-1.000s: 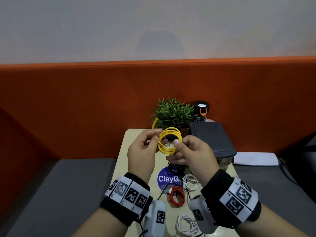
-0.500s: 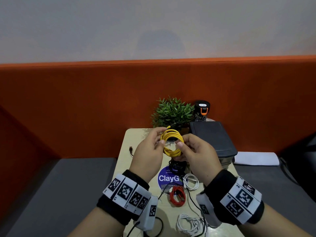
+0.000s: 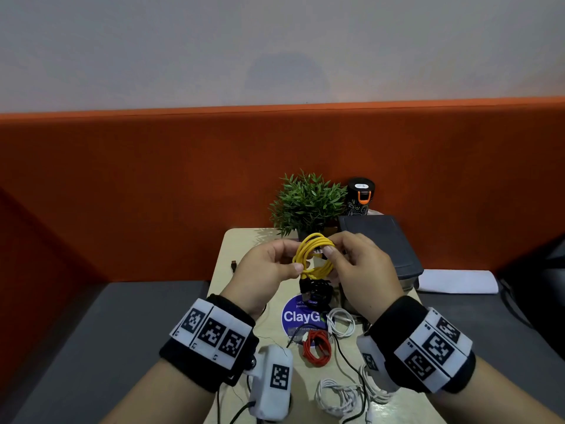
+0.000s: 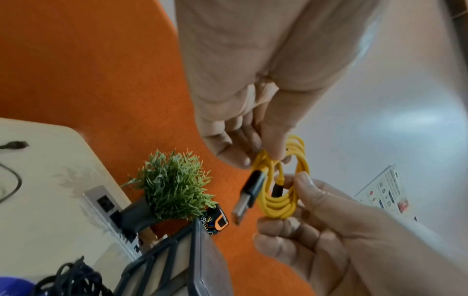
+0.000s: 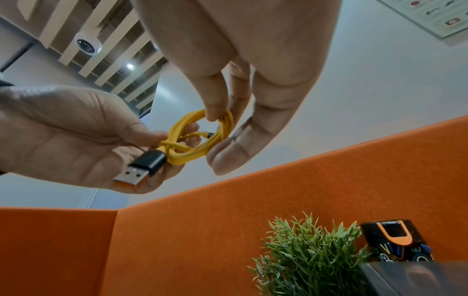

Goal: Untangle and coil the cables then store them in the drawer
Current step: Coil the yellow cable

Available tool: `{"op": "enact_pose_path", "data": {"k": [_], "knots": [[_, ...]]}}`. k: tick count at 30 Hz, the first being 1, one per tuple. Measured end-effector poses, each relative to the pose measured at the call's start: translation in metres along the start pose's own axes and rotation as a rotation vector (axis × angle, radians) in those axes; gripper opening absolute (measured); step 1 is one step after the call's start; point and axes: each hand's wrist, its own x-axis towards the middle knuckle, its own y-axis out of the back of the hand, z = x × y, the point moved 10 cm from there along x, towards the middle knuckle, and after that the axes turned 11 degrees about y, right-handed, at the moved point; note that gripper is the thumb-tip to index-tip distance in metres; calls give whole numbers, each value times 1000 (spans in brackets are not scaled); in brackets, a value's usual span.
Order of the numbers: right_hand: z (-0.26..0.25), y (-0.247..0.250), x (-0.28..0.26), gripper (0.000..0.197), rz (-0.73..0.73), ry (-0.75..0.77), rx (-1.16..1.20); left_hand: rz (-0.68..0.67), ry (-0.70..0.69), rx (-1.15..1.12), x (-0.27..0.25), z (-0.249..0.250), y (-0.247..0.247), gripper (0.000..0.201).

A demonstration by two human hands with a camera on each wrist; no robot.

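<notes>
A yellow cable [image 3: 313,260] is wound into a small coil and held above the table between both hands. My left hand [image 3: 295,255] pinches the coil's left side, where the end is wrapped round the loops beside the black USB plug [image 5: 142,168]. My right hand [image 3: 331,261] pinches the right side [image 5: 202,148] with thumb and fingers. A dark grey drawer unit [image 3: 379,243] stands at the table's back right, seen from above. On the table lie a red coil [image 3: 316,347], a white coil [image 3: 341,322], a white tangle [image 3: 339,396] and a black bundle [image 3: 316,290].
The small beige table [image 3: 241,249] stands against an orange padded wall. A potted plant [image 3: 307,203] and a black can [image 3: 360,197] stand at the back. A blue round sticker [image 3: 301,316] is on the tabletop. A loose black plug [image 3: 234,266] lies near the left edge.
The yellow tail that arced up behind my left hand a second ago is gone from there and is now wrapped on the coil. Both hands have shifted slightly right and lower.
</notes>
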Motion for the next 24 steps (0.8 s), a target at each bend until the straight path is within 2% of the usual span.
{"op": "enact_pose_path", "data": {"k": [5,10,13,15,19,22,24], "knots": [[4,-14,-6,12,-88,-99,210,-62,52,-249,3,-7,3,52],[3,-19,-7,18,-146,-86,243,-195,85,-289,1,-7,-6,43],[1,-27,-10,21,-250,-110,325,-243,54,-279,0,-4,-5,50],[0,-30,-12,21,-298,-125,418,-258,50,-315,0,-5,-4,53],[-8,-29,-11,19,-293,-112,560,-281,74,-437,1,-10,-7,51],[-15,-38,-16,30,-346,-116,641,-283,68,-467,1,-9,-6,48],[-16,-37,-15,20,-326,-106,602,-256,42,-432,0,-7,-4,46]]}}
